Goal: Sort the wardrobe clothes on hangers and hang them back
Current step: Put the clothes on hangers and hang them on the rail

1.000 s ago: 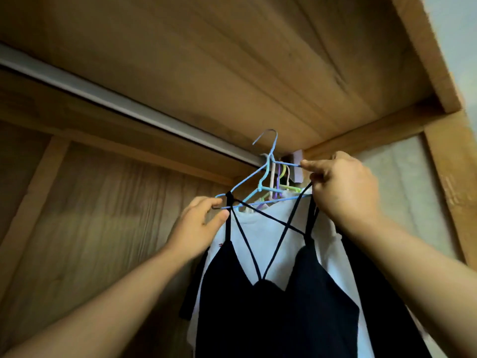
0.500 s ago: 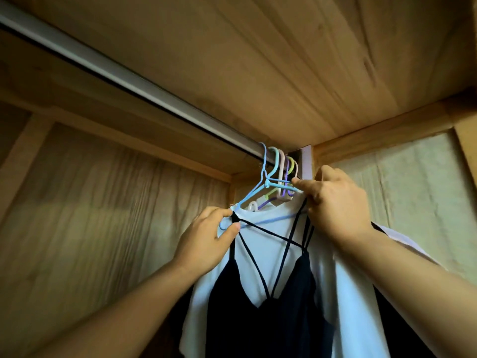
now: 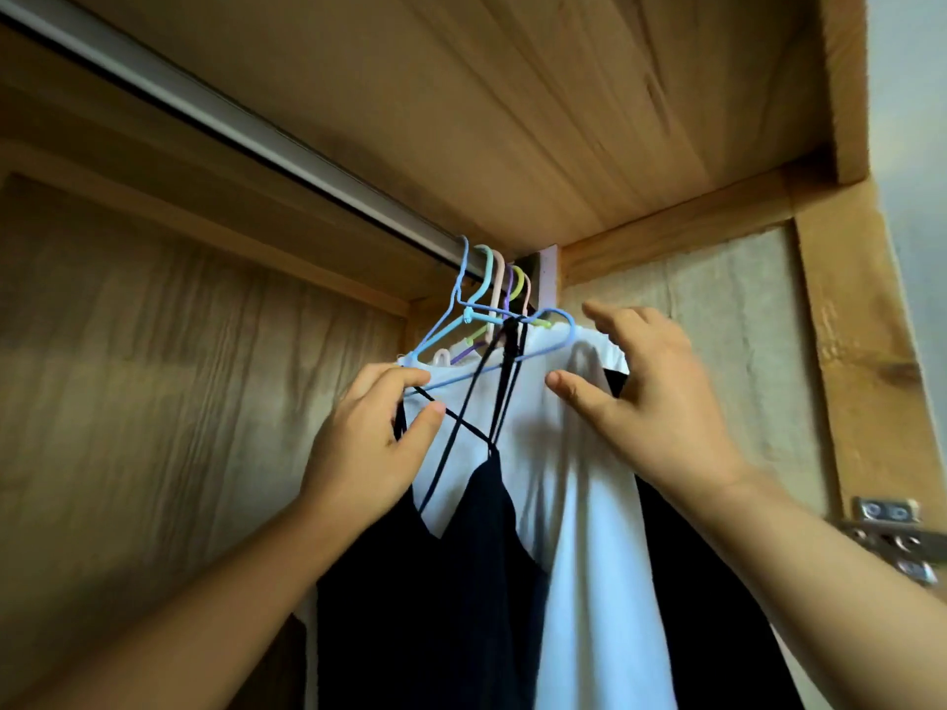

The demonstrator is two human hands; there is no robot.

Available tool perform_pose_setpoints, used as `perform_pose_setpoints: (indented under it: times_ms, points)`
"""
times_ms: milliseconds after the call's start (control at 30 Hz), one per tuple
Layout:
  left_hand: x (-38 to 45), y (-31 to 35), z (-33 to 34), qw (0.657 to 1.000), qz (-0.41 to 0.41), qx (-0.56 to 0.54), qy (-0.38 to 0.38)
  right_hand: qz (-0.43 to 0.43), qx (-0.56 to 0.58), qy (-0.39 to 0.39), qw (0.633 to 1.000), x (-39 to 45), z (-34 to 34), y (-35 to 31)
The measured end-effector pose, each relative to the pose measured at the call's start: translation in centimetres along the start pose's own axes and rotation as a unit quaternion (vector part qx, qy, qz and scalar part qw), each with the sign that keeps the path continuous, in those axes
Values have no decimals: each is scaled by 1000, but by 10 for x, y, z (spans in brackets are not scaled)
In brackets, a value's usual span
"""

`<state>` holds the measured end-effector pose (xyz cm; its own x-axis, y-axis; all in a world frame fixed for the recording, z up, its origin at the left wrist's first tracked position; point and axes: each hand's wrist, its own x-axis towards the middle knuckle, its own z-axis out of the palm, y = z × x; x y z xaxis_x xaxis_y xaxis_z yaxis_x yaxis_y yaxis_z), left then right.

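A light blue hanger (image 3: 548, 345) carries a black strappy top (image 3: 451, 571) and hooks over the metal rail (image 3: 246, 128) at the wardrobe's right end. My left hand (image 3: 369, 448) pinches the hanger's left end together with a thin black strap. My right hand (image 3: 651, 397) hovers with spread fingers just right of the hanger, against a white garment (image 3: 589, 530) that hangs behind the black top. Several pastel hanger hooks (image 3: 499, 274) crowd the rail next to the blue one.
Another dark garment (image 3: 712, 581) hangs right of the white one. The wooden top panel (image 3: 512, 94) sits close above the rail. The wardrobe's right wall (image 3: 717, 310) and a metal hinge (image 3: 891, 535) lie to the right. The rail's left stretch carries no hangers.
The blue hanger went from being held below the rail to hooked over it. My right hand let go of its right end and opened.
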<state>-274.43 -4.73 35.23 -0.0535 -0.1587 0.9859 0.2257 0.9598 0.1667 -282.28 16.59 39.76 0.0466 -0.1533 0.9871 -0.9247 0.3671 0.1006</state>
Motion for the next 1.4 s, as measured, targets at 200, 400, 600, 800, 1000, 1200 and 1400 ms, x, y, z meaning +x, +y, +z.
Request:
perform_pose_setpoints:
  times_ms: [200,400,600,800,1000,1200,1400]
  points:
    - [-79,52,-27,997,3,-57,-56,68,97,14,993,-104,-64,-18]
    - [-177,124,-40,976,-14,-116,-186,159,112,-49,980,-225,-139,-39]
    - [-269,219,-35,941,-57,-150,-298,253,47,-129,958,-319,-239,-65]
    - [-360,331,-44,891,-86,-246,-372,332,16,-190,924,-399,-352,-96]
    - [-439,423,-45,823,-62,-303,-476,468,-63,-218,854,-470,-481,-115]
    - [-483,525,-24,735,52,-369,-566,601,-180,-162,762,-524,-592,-144]
    - [-523,630,10,615,133,-454,-631,658,-330,-52,675,-551,-675,-172]
